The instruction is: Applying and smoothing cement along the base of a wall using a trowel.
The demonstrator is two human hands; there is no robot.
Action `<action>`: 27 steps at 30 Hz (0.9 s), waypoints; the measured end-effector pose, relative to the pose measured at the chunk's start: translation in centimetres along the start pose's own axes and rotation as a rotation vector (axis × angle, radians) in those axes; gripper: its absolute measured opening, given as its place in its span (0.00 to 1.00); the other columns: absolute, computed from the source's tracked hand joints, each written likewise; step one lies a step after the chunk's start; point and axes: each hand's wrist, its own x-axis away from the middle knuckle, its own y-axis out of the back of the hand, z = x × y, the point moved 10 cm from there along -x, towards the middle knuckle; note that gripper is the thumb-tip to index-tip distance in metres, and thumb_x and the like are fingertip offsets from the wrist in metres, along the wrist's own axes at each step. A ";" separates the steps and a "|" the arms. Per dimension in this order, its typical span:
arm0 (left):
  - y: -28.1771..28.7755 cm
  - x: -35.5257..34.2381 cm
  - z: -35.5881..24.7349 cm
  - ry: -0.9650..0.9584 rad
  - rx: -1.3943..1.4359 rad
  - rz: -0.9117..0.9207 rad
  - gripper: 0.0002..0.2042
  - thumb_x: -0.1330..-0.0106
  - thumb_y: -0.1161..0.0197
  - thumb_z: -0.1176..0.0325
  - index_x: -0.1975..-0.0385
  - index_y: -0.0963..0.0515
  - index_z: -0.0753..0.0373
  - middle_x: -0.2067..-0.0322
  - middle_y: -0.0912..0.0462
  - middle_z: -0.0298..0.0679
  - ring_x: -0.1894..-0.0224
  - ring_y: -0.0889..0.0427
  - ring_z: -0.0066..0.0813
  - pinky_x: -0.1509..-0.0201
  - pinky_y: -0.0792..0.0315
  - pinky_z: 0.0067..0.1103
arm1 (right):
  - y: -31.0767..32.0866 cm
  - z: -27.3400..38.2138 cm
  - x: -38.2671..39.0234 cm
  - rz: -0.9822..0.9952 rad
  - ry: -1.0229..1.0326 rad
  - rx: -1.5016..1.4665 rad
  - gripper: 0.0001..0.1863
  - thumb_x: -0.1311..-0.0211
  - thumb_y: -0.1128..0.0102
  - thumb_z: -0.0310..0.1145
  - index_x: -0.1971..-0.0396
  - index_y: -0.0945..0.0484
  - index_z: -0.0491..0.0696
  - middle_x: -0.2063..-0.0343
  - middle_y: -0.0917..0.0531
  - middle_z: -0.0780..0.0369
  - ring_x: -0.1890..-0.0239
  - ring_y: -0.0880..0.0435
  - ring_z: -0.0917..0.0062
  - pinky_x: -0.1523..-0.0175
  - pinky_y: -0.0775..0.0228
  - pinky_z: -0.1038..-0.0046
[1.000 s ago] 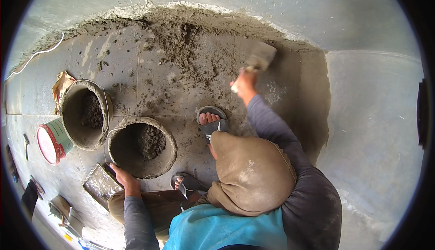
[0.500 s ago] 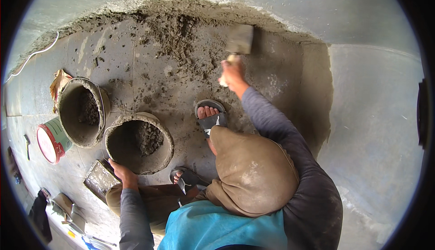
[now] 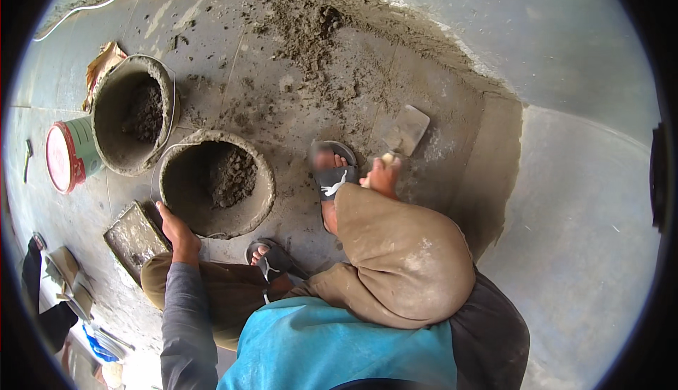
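Observation:
My right hand [image 3: 382,178] is closed round the pale handle of a trowel [image 3: 408,130], whose flat square blade lies low over the floor just right of my sandalled foot. My left hand [image 3: 181,234] is at the near left rim of a mortar-caked bucket [image 3: 265,185]. Its thumb shows, while the other fingers are partly hidden against the bucket. The bucket is tipped toward me and holds grey mortar [image 3: 233,178] along its right side. Loose crumbs of mortar [image 3: 311,44] lie scattered over the tiles toward the wall.
A second bucket [image 3: 102,132] with mortar stands farther left, beside a red-lidded tub [image 3: 60,157] and torn brown paper [image 3: 104,65]. A mortar-smeared tray [image 3: 134,238] lies by my left knee. The rough wall base [image 3: 424,26] runs along the far side; a white cable [image 3: 81,8] lies far left.
My right hand has drawn the trowel back from the wall base toward my foot. My left hand stays at the bucket. The whole view has shifted as my head moved.

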 end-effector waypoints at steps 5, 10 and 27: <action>1.6 0.2 -1.8 -0.045 -0.042 -0.030 0.29 0.31 0.54 0.49 0.44 0.33 0.71 0.51 0.24 0.44 0.52 0.24 0.35 0.44 0.31 0.25 | -3.8 12.3 -1.3 0.384 0.004 -0.419 0.27 0.42 0.44 0.35 0.46 0.42 0.40 0.56 0.27 0.39 0.55 0.25 0.47 0.51 0.33 0.56; -0.5 5.9 -13.9 -0.740 -0.789 -0.380 0.32 0.38 0.40 0.55 0.38 0.39 0.66 0.42 0.35 0.54 0.36 0.40 0.43 0.34 0.45 0.30 | 9.0 20.0 -6.7 0.288 0.075 -0.329 0.28 0.41 0.46 0.36 0.43 0.42 0.43 0.66 0.20 0.49 0.67 0.18 0.63 0.62 0.26 0.65; -8.0 16.1 -24.4 -1.345 -0.320 -0.198 0.15 0.39 0.40 0.68 0.54 0.26 0.67 0.49 0.30 0.49 0.47 0.29 0.40 0.43 0.34 0.29 | 6.2 17.2 3.7 0.940 1.108 0.892 0.14 0.54 0.36 0.38 0.65 0.24 0.56 0.67 0.22 0.62 0.55 0.23 0.66 0.54 0.31 0.61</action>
